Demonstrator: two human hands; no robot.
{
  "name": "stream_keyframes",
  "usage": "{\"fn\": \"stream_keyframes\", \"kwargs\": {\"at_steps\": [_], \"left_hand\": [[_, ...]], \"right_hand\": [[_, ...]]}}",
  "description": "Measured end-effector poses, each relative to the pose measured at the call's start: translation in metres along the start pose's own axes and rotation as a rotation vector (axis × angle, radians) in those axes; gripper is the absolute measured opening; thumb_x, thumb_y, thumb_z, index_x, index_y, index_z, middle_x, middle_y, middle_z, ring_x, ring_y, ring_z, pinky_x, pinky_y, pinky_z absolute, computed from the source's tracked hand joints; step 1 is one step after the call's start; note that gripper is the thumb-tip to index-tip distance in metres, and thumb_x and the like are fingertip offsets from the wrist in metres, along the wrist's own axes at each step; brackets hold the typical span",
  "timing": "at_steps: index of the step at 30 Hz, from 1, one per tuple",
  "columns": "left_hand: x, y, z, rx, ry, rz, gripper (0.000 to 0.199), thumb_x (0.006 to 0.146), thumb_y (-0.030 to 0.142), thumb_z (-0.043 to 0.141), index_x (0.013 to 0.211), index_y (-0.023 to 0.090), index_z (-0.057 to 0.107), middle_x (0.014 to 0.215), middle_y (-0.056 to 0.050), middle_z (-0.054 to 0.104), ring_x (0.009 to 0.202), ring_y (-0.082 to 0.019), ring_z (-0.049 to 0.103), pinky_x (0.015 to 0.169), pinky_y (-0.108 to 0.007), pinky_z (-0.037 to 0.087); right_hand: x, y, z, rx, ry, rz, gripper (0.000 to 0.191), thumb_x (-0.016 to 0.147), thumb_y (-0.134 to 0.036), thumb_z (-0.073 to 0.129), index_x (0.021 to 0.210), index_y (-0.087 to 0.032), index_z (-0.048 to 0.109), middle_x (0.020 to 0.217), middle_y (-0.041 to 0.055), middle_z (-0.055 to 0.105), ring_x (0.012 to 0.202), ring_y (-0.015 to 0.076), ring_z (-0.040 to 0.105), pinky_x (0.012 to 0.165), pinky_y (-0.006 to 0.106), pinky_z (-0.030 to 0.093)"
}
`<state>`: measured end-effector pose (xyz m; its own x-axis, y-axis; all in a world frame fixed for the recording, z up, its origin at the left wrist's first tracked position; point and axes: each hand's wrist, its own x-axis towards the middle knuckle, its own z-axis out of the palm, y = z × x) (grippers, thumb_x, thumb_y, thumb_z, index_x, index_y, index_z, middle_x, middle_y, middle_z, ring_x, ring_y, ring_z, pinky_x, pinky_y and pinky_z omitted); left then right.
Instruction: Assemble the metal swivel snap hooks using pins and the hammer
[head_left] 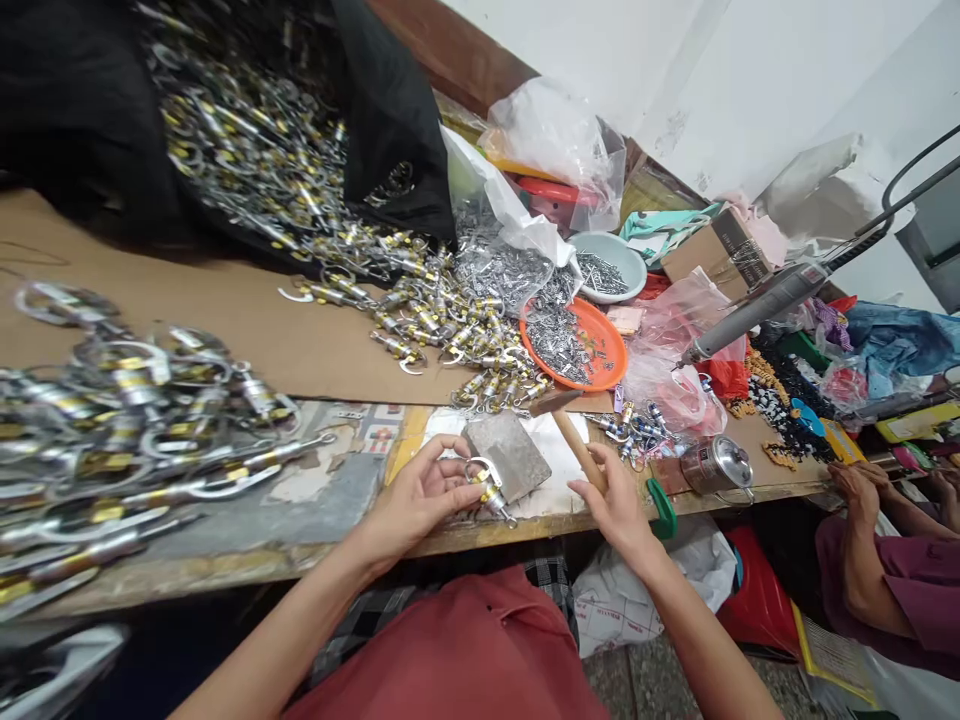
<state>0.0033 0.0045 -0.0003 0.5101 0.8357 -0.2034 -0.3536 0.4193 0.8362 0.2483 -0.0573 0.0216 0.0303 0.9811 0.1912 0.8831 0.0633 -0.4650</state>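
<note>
- Around the metal block [510, 452] on the tabletop [457, 540]: beyond it a heap of silver-and-yellow clasps [465, 325] and an orange dish [617, 356] of small metal parts; well left of it, a blurred pile [135, 385]; right of it, a lidded mug [709, 468].
- The block is grey, flat, scuffed; the held clasp [491, 493] shiny, hooked, banded.
- At the block's near-left edge, the left hand [429, 490] pinches that clasp between thumb and fingers — right of the block, the right hand [616, 500] is wrapped around the hammer's [576, 440] wooden handle.

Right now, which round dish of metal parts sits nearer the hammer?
The orange dish, just beyond the hammer; the pale bowl lies farther back.
</note>
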Motion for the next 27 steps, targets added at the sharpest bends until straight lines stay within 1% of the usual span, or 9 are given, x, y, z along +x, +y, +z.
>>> {"fn": "stream_keyframes", "kwargs": {"at_steps": [5, 7, 10, 13, 15, 18, 21, 24, 27], "left_hand": [[0.002, -0.005, 0.002, -0.046, 0.069, -0.008, 0.049, 0.057, 0.024, 0.08, 0.088, 0.022, 0.042, 0.067, 0.006, 0.065, 0.061, -0.012, 0.064, 0.06, -0.023, 0.049], [0.003, -0.006, 0.003, -0.049, 0.091, -0.011, 0.051, 0.055, 0.023, 0.081, 0.087, 0.022, 0.042, 0.065, 0.007, 0.066, 0.058, -0.012, 0.064, 0.059, -0.023, 0.05], [0.003, -0.006, 0.004, -0.05, 0.112, -0.008, 0.052, 0.052, 0.024, 0.082, 0.085, 0.021, 0.042, 0.06, 0.008, 0.065, 0.054, -0.012, 0.064, 0.056, -0.023, 0.052], [0.004, -0.007, 0.005, -0.057, 0.155, 0.008, 0.054, 0.049, 0.024, 0.083, 0.083, 0.02, 0.042, 0.057, 0.009, 0.064, 0.051, -0.011, 0.064, 0.054, -0.022, 0.051], [0.004, -0.008, 0.006, -0.062, 0.178, 0.02, 0.054, 0.048, 0.023, 0.084, 0.082, 0.02, 0.042, 0.057, 0.01, 0.063, 0.05, -0.011, 0.063, 0.053, -0.021, 0.051], [0.003, -0.009, 0.007, -0.064, 0.184, 0.034, 0.053, 0.048, 0.023, 0.083, 0.082, 0.02, 0.042, 0.056, 0.01, 0.063, 0.05, -0.011, 0.064, 0.053, -0.021, 0.051], [0.003, -0.008, 0.009, -0.066, 0.184, 0.041, 0.053, 0.049, 0.024, 0.083, 0.083, 0.02, 0.042, 0.056, 0.009, 0.063, 0.05, -0.011, 0.064, 0.053, -0.022, 0.052], [0.002, -0.006, 0.011, -0.067, 0.192, 0.037, 0.053, 0.049, 0.023, 0.083, 0.082, 0.021, 0.042, 0.055, 0.01, 0.062, 0.049, -0.011, 0.063, 0.053, -0.022, 0.051], [0.0, -0.004, 0.012, -0.061, 0.2, 0.027, 0.053, 0.049, 0.024, 0.082, 0.087, 0.021, 0.046, 0.055, 0.009, 0.062, 0.049, -0.011, 0.062, 0.053, -0.022, 0.051]], "right_hand": [[-0.036, -0.033, -0.023, -0.031, -0.069, -0.22, 0.044, 0.092, -0.021, 0.044, 0.135, -0.027, 0.039, 0.099, 0.0046, 0.065, 0.086, 0.0165, 0.063, 0.076, 0.025, 0.051], [-0.042, -0.04, -0.024, -0.059, -0.027, -0.268, 0.047, 0.092, -0.018, 0.043, 0.137, -0.03, 0.036, 0.097, 0.0043, 0.064, 0.081, 0.0149, 0.063, 0.072, 0.024, 0.051], [-0.045, -0.045, -0.02, -0.143, 0.051, -0.318, 0.048, 0.091, -0.013, 0.04, 0.136, -0.028, 0.038, 0.091, 0.0052, 0.063, 0.075, 0.014, 0.061, 0.067, 0.022, 0.05], [-0.046, -0.046, -0.015, -0.282, -0.023, -0.324, 0.045, 0.091, -0.011, 0.036, 0.134, -0.024, 0.044, 0.077, 0.004, 0.06, 0.065, 0.0134, 0.058, 0.06, 0.02, 0.048], [-0.046, -0.046, -0.014, -0.306, -0.036, -0.312, 0.045, 0.091, -0.011, 0.036, 0.133, -0.024, 0.045, 0.077, 0.0038, 0.06, 0.066, 0.0134, 0.058, 0.059, 0.02, 0.047], [-0.046, -0.045, -0.014, -0.273, 0.009, -0.296, 0.044, 0.091, -0.013, 0.037, 0.134, -0.025, 0.043, 0.081, 0.0043, 0.061, 0.07, 0.014, 0.059, 0.063, 0.021, 0.048], [-0.045, -0.045, -0.014, -0.269, -0.019, -0.293, 0.044, 0.091, -0.013, 0.038, 0.133, -0.026, 0.045, 0.079, 0.0039, 0.061, 0.069, 0.0142, 0.059, 0.061, 0.021, 0.048], [-0.045, -0.044, -0.013, -0.239, -0.007, -0.295, 0.044, 0.091, -0.013, 0.038, 0.132, -0.026, 0.046, 0.081, 0.0044, 0.062, 0.07, 0.0146, 0.06, 0.062, 0.021, 0.048], [-0.04, -0.036, -0.01, -0.141, -0.04, -0.247, 0.042, 0.092, -0.016, 0.039, 0.132, -0.028, 0.046, 0.082, 0.0041, 0.063, 0.07, 0.0147, 0.061, 0.064, 0.023, 0.05]]}}
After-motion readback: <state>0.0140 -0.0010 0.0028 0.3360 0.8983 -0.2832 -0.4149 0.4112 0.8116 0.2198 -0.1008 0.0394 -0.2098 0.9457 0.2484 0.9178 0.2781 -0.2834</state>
